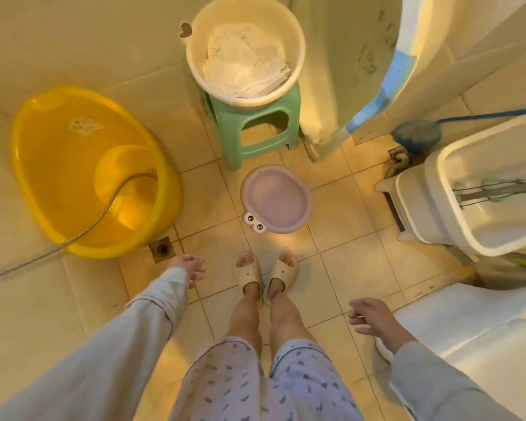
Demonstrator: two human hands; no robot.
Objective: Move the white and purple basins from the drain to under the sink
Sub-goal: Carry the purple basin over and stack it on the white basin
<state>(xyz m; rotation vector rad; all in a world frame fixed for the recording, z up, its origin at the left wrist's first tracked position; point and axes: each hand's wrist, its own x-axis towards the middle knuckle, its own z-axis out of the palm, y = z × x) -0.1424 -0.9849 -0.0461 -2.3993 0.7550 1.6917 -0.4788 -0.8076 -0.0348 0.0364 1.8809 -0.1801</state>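
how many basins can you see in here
3: a yellow basin on the floor at left, a white basin on the green stool, and a purple basin on the floor ahead.

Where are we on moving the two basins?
Nothing looks done yet. The purple basin sits on the floor tiles in front of the feet, and the white basin, with cloth inside, rests on the green stool. Neither is under the sink. Nothing is in hand: left hand and right hand are both empty. Both moves are left.
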